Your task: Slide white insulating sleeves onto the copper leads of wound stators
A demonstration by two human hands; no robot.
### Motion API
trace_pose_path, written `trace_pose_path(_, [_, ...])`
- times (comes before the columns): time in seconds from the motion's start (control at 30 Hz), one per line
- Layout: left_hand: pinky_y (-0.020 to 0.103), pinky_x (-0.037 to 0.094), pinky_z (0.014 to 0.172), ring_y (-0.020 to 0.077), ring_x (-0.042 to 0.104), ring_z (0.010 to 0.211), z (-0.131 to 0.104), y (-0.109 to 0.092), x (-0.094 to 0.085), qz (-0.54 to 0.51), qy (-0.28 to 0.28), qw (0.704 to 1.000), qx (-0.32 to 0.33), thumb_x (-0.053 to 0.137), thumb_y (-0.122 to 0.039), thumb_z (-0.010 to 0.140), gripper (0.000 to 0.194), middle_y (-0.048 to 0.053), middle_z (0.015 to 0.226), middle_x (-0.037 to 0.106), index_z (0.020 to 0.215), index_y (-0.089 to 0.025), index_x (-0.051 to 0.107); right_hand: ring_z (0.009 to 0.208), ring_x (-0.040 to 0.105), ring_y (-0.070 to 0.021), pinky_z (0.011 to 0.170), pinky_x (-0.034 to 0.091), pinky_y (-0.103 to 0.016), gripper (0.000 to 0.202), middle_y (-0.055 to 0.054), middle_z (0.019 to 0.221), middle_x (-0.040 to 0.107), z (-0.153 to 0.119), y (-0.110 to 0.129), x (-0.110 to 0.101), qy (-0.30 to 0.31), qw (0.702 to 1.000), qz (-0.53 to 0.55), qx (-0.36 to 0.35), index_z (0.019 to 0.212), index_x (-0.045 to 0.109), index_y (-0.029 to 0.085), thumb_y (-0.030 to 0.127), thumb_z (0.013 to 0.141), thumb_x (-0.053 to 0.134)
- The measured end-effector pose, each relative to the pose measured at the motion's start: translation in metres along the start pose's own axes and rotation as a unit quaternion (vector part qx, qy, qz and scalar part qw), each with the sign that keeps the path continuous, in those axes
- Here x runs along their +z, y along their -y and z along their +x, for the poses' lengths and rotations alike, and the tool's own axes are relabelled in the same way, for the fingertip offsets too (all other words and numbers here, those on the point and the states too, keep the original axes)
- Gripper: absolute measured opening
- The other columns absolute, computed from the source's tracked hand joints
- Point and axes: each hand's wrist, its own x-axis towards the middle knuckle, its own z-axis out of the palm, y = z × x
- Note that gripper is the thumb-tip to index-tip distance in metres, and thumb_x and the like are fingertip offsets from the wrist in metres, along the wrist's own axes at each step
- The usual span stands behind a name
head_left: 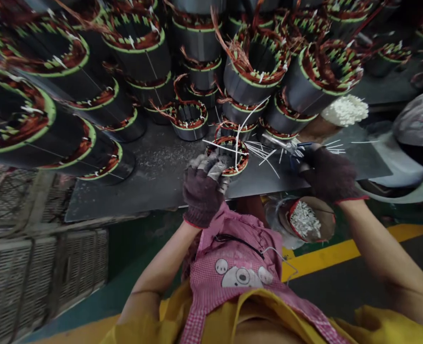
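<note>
My left hand [204, 187], in a dark glove with pale fingertips, grips the near left rim of a small motor stator [243, 165] standing on the dark table. Copper windings ring the stator. Several white ties [237, 143] stick up and outward from it, and one lies across its opening. My right hand [328, 172], gloved too, is closed around blue-handled pliers [286, 144] to the right of the stator. The metal jaws of the pliers point left, apart from the stator. Loose white ties [263, 152] lie on the table between the stator and the pliers.
Stacked stators [257, 71] crowd the back and left of the table [154, 167]. A bundle of white ties [345, 111] stands behind my right hand. Below the table edge, a container [306, 220] holds white offcuts. Another person's cap [419, 117] shows at right.
</note>
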Motion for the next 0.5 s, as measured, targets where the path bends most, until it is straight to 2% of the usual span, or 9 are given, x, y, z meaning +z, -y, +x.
trace_pose_path(0.07, [0.051, 0.056, 0.113, 0.0321, 0.071, 0.128, -0.005, 0.002, 0.008, -0.021, -0.017, 1.000, 0.000, 0.072, -0.030, 0.103, 0.030, 0.014, 0.133, 0.078, 0.132, -0.023, 0.073, 0.085, 0.071, -0.0310, 0.072, 0.033, -0.041, 0.043, -0.024, 0.112, 0.082, -0.011, -0.004, -0.008, -0.021, 0.999, -0.002, -0.028, 0.134, 0.074, 0.021, 0.046, 0.100, 0.070])
trace_pose_path(0.23, [0.050, 0.055, 0.107, 0.0314, 0.075, 0.115, -0.009, -0.011, 0.036, -0.009, -0.015, 0.999, -0.030, 0.077, -0.034, 0.102, 0.024, 0.014, 0.122, 0.082, 0.123, -0.023, 0.079, 0.085, 0.070, -0.0308, 0.073, 0.030, -0.037, 0.042, -0.016, 0.102, 0.081, -0.025, 0.009, -0.019, 0.006, 0.975, -0.101, -0.199, 0.124, 0.071, 0.019, 0.050, 0.096, 0.066])
trace_pose_path(0.33, [0.052, 0.054, 0.108, 0.0327, 0.075, 0.115, -0.010, -0.018, 0.042, -0.001, -0.010, 0.999, -0.052, 0.077, -0.036, 0.102, 0.024, 0.013, 0.123, 0.082, 0.122, -0.023, 0.081, 0.089, 0.072, -0.0327, 0.074, 0.026, -0.038, 0.045, -0.018, 0.103, 0.080, -0.027, 0.026, -0.025, 0.014, 0.965, -0.176, -0.194, 0.126, 0.070, 0.015, 0.051, 0.101, 0.060])
trace_pose_path(0.43, [0.052, 0.054, 0.106, 0.0327, 0.075, 0.115, -0.011, -0.018, 0.042, -0.017, -0.017, 0.999, -0.047, 0.077, -0.033, 0.101, 0.023, 0.014, 0.123, 0.082, 0.121, -0.023, 0.080, 0.086, 0.074, -0.0331, 0.071, 0.020, -0.038, 0.038, -0.017, 0.096, 0.080, -0.025, 0.040, -0.032, 0.073, 0.957, -0.222, -0.170, 0.122, 0.072, 0.017, 0.047, 0.102, 0.060])
trace_pose_path(0.5, [0.051, 0.054, 0.105, 0.0327, 0.075, 0.116, -0.011, -0.015, 0.041, -0.034, -0.023, 0.998, -0.040, 0.077, -0.032, 0.101, 0.023, 0.014, 0.124, 0.082, 0.122, -0.023, 0.080, 0.084, 0.074, -0.0319, 0.070, 0.018, -0.038, 0.033, -0.017, 0.094, 0.080, -0.020, 0.043, -0.036, 0.084, 0.959, -0.231, -0.138, 0.118, 0.073, 0.018, 0.042, 0.105, 0.055])
